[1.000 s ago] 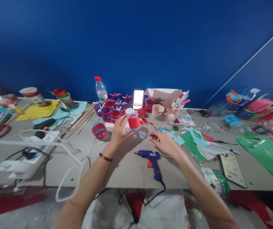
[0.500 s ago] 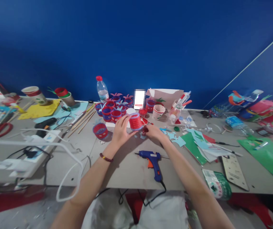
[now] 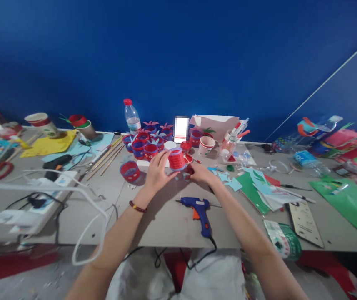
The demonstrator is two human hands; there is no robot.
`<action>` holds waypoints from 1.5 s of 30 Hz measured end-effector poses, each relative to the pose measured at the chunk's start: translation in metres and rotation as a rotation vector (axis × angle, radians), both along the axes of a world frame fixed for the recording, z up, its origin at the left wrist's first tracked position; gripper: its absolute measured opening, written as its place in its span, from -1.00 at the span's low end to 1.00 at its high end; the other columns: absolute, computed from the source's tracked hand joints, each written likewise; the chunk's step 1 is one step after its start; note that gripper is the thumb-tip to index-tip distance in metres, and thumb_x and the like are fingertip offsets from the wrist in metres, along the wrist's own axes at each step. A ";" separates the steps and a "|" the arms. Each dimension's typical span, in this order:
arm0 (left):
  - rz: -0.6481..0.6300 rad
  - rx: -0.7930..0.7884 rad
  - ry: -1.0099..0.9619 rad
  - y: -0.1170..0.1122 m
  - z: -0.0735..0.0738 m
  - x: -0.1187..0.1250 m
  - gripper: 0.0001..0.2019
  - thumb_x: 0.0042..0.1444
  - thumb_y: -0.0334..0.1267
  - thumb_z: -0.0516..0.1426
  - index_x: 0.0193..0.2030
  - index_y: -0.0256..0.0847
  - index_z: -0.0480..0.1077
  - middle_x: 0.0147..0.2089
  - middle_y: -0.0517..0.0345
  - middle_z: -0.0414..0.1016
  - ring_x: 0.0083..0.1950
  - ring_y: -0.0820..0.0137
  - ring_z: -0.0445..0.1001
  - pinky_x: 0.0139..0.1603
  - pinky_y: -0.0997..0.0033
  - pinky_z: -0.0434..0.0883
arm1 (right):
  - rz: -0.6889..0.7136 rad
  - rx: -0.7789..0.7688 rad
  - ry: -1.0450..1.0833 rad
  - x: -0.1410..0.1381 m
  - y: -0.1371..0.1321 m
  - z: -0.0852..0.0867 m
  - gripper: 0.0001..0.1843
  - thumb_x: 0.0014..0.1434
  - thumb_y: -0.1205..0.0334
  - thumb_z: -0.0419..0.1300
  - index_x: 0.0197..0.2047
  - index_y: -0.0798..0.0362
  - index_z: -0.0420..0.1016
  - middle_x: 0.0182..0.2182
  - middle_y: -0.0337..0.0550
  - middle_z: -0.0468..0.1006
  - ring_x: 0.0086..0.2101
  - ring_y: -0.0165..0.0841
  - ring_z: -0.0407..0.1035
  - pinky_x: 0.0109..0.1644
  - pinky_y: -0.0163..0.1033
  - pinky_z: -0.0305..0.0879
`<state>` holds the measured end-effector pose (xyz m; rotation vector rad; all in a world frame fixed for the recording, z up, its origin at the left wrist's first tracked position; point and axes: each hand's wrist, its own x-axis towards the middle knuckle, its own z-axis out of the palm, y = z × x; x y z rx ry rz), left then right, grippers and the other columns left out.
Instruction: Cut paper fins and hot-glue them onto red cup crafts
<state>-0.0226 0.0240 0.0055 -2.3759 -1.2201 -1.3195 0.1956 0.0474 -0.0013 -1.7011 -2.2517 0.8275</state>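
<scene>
My left hand (image 3: 156, 174) is closed around the side of a small red ribbed cup (image 3: 176, 160) with purple edges, held over the table. My right hand (image 3: 201, 172) is just to the right of the cup, fingers pinched together and pointing down toward small pale scraps. What those fingers hold, if anything, is too small to make out. A blue hot glue gun (image 3: 200, 208) lies on the table between my forearms. Left of my left hand sits a red and purple cup (image 3: 130, 171). Several similar cups with paper leaves, such as a red one (image 3: 151, 151), cluster behind it.
A water bottle (image 3: 132, 116) and a white paper cup (image 3: 206, 146) stand at the back. Wooden sticks (image 3: 106, 160) and a power strip (image 3: 51, 200) with looping cables lie left. Blue paper cutouts (image 3: 228, 180), green paper (image 3: 347, 198) and a bottle with markers (image 3: 229, 148) are right.
The view has shifted very slightly. Both hands and the red cup keep nearly the same positions.
</scene>
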 end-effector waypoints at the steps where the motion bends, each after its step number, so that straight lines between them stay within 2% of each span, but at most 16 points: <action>1: -0.003 0.006 -0.002 0.000 0.000 0.000 -0.27 0.02 0.01 0.24 0.28 -0.21 0.11 0.17 -0.22 0.34 0.19 0.06 0.35 0.18 0.06 0.33 | -0.006 0.001 0.009 0.000 0.000 -0.001 -0.75 -0.08 0.28 0.33 -0.27 0.09 0.48 -0.37 -0.18 0.55 -0.39 -0.39 0.36 -0.37 -0.37 0.17; 10: -0.005 0.016 -0.004 0.001 -0.002 0.000 -0.25 0.01 0.00 0.25 0.29 -0.22 0.10 0.16 -0.22 0.34 0.19 0.06 0.35 0.18 0.08 0.33 | -0.011 -0.004 0.052 -0.001 -0.003 -0.003 -0.88 -0.06 0.43 0.23 -0.37 0.09 0.47 -0.46 -0.24 0.53 -0.42 -0.43 0.35 -0.39 -0.39 0.17; 16: 0.008 -0.029 0.000 0.000 -0.001 0.000 -0.27 0.02 0.00 0.24 0.29 -0.18 0.10 0.18 -0.20 0.33 0.21 0.06 0.34 0.20 0.05 0.32 | -0.054 0.039 0.047 0.000 -0.003 0.003 -0.82 -0.01 0.35 0.29 -0.26 0.11 0.49 -0.31 -0.13 0.58 -0.33 -0.37 0.40 -0.32 -0.36 0.22; 25: 0.005 -0.034 -0.001 -0.001 0.001 0.000 -0.26 0.00 -0.01 0.26 0.28 -0.19 0.12 0.18 -0.22 0.33 0.21 0.04 0.34 0.18 0.03 0.33 | -0.061 0.044 0.007 -0.003 -0.005 0.009 -0.94 0.08 0.37 0.24 -0.33 0.12 0.54 -0.34 -0.07 0.61 -0.30 -0.31 0.44 -0.23 -0.31 0.24; 28: -0.001 -0.046 -0.002 -0.001 0.000 0.000 -0.26 0.01 -0.01 0.25 0.28 -0.19 0.12 0.19 -0.22 0.33 0.22 0.05 0.33 0.19 0.04 0.32 | -0.050 0.046 0.002 -0.003 -0.009 0.020 -0.92 0.08 0.39 0.21 -0.34 0.11 0.54 -0.34 -0.08 0.60 -0.29 -0.30 0.44 -0.22 -0.31 0.24; 32: -0.008 -0.025 -0.006 0.002 -0.003 0.000 -0.26 0.01 0.02 0.24 0.28 -0.21 0.12 0.17 -0.22 0.34 0.20 0.05 0.35 0.18 0.05 0.33 | -0.058 0.044 0.028 0.006 -0.015 0.044 -0.88 0.06 0.39 0.15 -0.34 0.09 0.52 -0.43 -0.17 0.57 -0.37 -0.34 0.42 -0.28 -0.33 0.23; 36: -0.021 0.012 -0.008 0.004 -0.004 0.001 -0.24 -0.01 0.04 0.25 0.27 -0.23 0.14 0.15 -0.24 0.35 0.17 0.05 0.37 0.16 0.05 0.35 | -0.141 0.029 0.226 0.022 -0.015 0.065 -0.92 0.07 0.28 0.15 -0.37 0.09 0.44 -0.53 -0.23 0.52 -0.52 -0.41 0.36 -0.39 -0.33 0.22; 39: -0.037 -0.008 0.005 0.004 -0.004 0.001 -0.23 -0.02 0.04 0.25 0.29 -0.22 0.12 0.16 -0.23 0.34 0.19 0.04 0.35 0.18 0.04 0.34 | -0.175 0.036 0.412 0.031 -0.010 0.075 -0.90 0.04 0.24 0.16 -0.36 0.08 0.40 -0.55 -0.23 0.49 -0.54 -0.41 0.37 -0.48 -0.35 0.20; 45: -0.110 -0.060 0.031 0.000 0.000 0.000 -0.23 0.00 0.01 0.25 0.31 -0.16 0.07 0.18 -0.19 0.32 0.20 0.06 0.33 0.18 0.02 0.34 | -0.102 0.144 0.636 0.030 -0.005 0.094 -0.79 -0.03 0.17 0.27 -0.33 0.10 0.42 -0.44 -0.19 0.49 -0.48 -0.43 0.37 -0.42 -0.32 0.32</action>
